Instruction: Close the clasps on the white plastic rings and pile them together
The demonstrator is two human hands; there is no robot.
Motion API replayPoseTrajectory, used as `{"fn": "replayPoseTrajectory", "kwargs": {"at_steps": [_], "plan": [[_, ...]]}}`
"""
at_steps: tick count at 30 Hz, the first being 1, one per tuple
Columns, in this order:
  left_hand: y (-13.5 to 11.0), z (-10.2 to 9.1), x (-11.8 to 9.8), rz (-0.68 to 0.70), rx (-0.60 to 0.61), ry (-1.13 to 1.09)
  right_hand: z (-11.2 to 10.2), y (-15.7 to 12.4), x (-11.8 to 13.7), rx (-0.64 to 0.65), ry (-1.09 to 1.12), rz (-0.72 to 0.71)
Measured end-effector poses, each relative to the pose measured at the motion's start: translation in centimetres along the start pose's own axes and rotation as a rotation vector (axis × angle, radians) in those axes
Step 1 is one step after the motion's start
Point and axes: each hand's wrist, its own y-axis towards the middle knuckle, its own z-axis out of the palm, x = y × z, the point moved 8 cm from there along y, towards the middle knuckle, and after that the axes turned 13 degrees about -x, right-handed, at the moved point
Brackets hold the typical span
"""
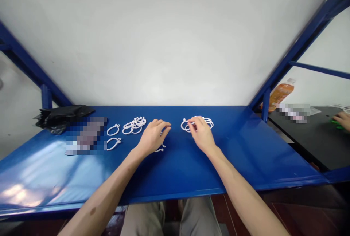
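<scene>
On the blue tabletop (246, 156) the right hand (201, 135) lies palm down, its bent fingertips touching a pile of white rings (205, 122). Its thumb and forefinger are close together at the left edge of this pile, but it is not possible to tell whether they really grip a ring. The left hand (152, 136) rests half curled, palm down, over a single white ring (160, 149) that shows only partly below it; a grip cannot be seen. A second ring pile (133, 126) and two loose rings (113, 136) lie further left, near a black bag (62, 116)
</scene>
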Motion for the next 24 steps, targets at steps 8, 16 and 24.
{"fn": "replayPoseTrajectory", "kwargs": {"at_steps": [8,16,24], "plan": [[-0.2,-0.2,2.6,0.005,0.001,0.17,-5.6,1.9,-6.8,-0.093,-0.471,0.194],[-0.6,0.4,2.4,0.034,0.059,0.26,-5.2,0.9,-8.7,0.097,-0.658,0.301],[-0.4,0.2,2.8,-0.003,0.039,0.276,-4.6,0.6,-8.7,0.111,-0.613,0.289]]}}
